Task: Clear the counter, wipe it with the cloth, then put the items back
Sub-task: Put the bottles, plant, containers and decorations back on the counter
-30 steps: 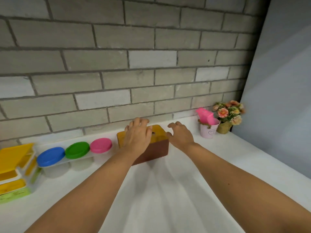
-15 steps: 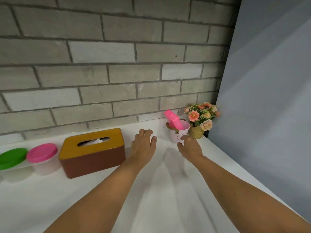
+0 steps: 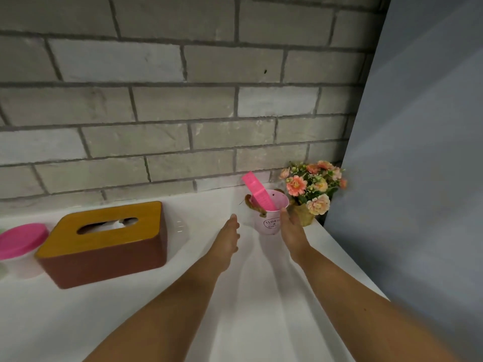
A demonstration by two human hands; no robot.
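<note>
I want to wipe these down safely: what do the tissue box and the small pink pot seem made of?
Tissue box: the body looks like matte reddish-brown plastic or painted wood. The lid is smooth, yellow-brown and wood-like, but its grain is too blurred to confirm. Pink pot: probably thin painted metal, judging by its thin rim and printed lettering. Plastic is possible.

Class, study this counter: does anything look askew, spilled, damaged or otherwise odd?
Nothing stands out. The tissue box, pink pail and flower pot stand upright on the counter, with nothing spilled or visibly broken. The pink flat piece merely leans inside the pail.
</note>
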